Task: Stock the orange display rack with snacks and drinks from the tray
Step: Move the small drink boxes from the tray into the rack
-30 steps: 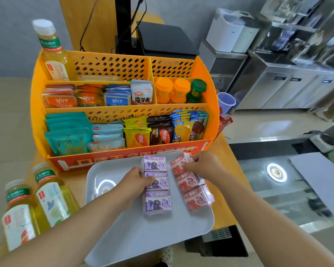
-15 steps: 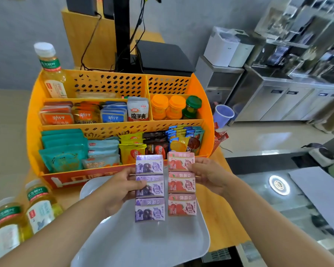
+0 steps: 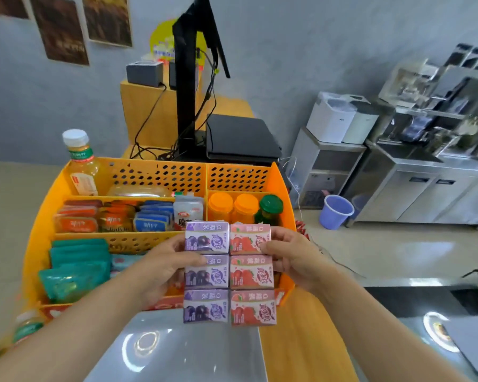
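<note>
Both hands hold a block of small drink cartons in the air in front of the orange display rack (image 3: 47, 216). My left hand (image 3: 160, 267) grips the purple carton column (image 3: 206, 274). The pink carton column (image 3: 251, 274) is pressed against it by my right hand (image 3: 293, 260). Each column has three cartons. Below them lies the grey tray (image 3: 182, 351), with nothing on its visible part. The rack holds snack packets in its front and middle rows, two orange-capped jars (image 3: 232, 206) and a green-capped jar (image 3: 271, 209) at the middle right, and a tea bottle (image 3: 80, 164) at the back left.
A black monitor stand (image 3: 188, 86) and a black box (image 3: 240, 139) stand right behind the rack. More tea bottles (image 3: 25, 326) are blurred at the lower left. A purple bucket (image 3: 335, 212) sits on the floor at the right, near steel cabinets.
Both hands have lifted the two carton columns off the tray and carried them up and forward, now in front of the rack's rows. The camera has tilted upward.
</note>
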Tool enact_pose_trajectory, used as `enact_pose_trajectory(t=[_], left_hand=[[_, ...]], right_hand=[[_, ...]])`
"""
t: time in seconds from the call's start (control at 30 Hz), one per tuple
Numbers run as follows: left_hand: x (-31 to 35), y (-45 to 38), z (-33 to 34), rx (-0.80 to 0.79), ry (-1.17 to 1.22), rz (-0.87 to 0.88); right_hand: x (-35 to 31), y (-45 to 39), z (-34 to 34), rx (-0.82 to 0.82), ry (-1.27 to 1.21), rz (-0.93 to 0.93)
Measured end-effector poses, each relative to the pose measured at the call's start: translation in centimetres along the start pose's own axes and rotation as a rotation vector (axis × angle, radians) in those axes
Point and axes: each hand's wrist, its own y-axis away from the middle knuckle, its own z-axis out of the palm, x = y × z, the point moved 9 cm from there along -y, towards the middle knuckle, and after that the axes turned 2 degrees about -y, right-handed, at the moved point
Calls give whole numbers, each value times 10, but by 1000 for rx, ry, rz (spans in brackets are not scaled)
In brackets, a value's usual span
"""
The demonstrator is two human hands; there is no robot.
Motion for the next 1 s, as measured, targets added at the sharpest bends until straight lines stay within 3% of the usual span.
enact_pose_trajectory(t=[0.43, 0.7, 0.83, 1.0], left_hand=[[217, -116, 4, 274, -64, 479], [179, -180, -11, 282, -92, 392], [182, -187, -22, 382, -299, 448], [189, -191, -23, 355, -451, 449]], right_hand=[[-218, -102, -49, 40, 106, -452], [-196, -167, -70, 56, 376, -424], [-182, -183, -80, 85, 477, -414], [-171, -192, -88, 112, 519, -399]])
